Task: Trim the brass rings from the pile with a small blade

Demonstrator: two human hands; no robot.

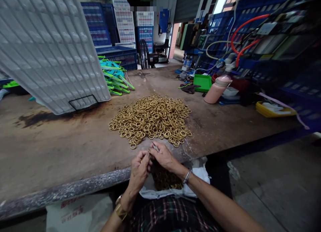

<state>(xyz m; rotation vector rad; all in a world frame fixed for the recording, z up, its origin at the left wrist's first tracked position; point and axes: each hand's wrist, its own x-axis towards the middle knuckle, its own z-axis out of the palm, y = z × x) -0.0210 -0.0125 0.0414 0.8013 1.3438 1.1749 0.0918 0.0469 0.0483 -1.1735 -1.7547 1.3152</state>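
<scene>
A heap of brass rings lies on the worn wooden table in front of me. My left hand and my right hand meet at the table's near edge, fingertips together. The left hand pinches a small brass ring. The right hand grips a thin metal tool that points toward the heap. Below my hands an open white bag in my lap holds more brass rings.
A tilted white plastic crate stands at the back left, with green plastic parts beside it. A pink bottle, a green tray and a yellow tray sit at the right. Blue crates and hoses line the right side.
</scene>
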